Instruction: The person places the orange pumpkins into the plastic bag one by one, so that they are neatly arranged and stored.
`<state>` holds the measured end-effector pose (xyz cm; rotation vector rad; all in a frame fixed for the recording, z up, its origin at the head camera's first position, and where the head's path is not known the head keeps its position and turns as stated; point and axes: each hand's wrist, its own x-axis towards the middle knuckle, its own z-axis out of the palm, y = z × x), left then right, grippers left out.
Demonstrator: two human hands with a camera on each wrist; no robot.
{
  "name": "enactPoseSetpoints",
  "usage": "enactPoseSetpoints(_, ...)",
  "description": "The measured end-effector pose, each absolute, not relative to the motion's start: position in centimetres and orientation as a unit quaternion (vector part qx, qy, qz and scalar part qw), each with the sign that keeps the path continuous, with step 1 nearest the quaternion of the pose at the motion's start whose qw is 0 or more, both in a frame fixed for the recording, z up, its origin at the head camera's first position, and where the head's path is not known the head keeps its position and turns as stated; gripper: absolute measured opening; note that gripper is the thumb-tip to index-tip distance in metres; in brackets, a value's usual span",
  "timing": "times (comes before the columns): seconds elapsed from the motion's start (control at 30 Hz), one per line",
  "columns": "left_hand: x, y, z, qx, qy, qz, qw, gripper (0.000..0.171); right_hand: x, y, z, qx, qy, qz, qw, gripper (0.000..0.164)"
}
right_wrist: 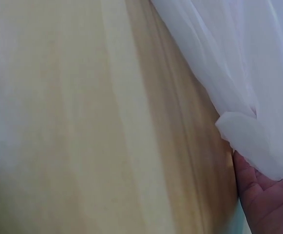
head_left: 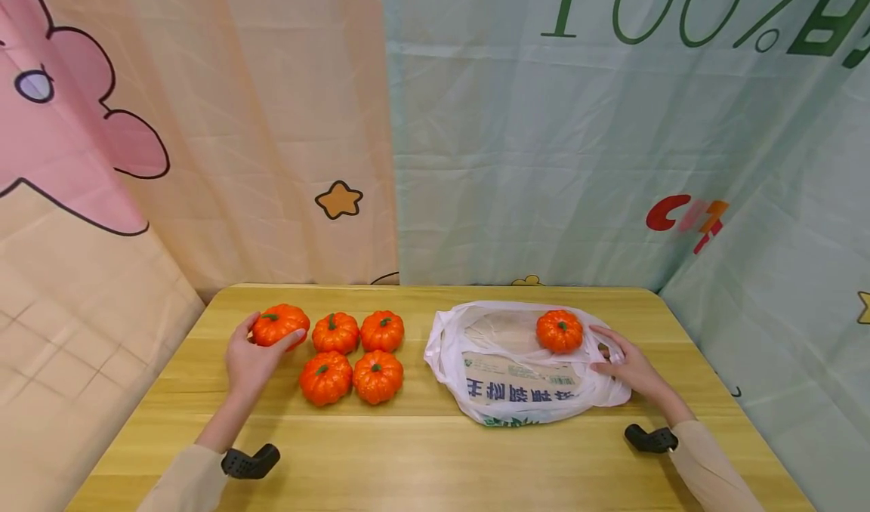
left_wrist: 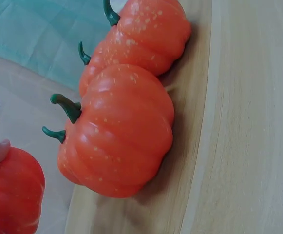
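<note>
My left hand [head_left: 253,357] grips an orange toy pumpkin [head_left: 280,325] with a green stem, thumb on its near right side. That pumpkin [left_wrist: 13,192] also shows at the lower left of the left wrist view, with a fingertip on it. Right beside it, several like pumpkins [head_left: 326,378] stand in two rows on the table. At the right lies a white plastic bag [head_left: 454,380], its mouth spread open, with one pumpkin [head_left: 559,331] in it. My right hand [head_left: 632,365] holds the bag's right edge; in the right wrist view its film partly hides the fingers.
The wooden table [head_left: 421,459] has rounded far corners. Printed curtains [head_left: 516,157] hang behind it and at both sides. Dark printed characters show on the near part of the bag. A black wrist device [head_left: 251,461] sits at each cuff.
</note>
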<state>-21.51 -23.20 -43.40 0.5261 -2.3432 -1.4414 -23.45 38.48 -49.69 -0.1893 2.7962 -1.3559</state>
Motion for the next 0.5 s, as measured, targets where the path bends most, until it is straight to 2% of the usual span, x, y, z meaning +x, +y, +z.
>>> enactPoseSetpoints(0.5, -19.9, -19.2, -41.7, 0.154, -0.801, -0.564, 0.130, 0.091, -23.3, 38.4, -49.5, -0.063, 0.895, -0.440, 0.016, 0.072)
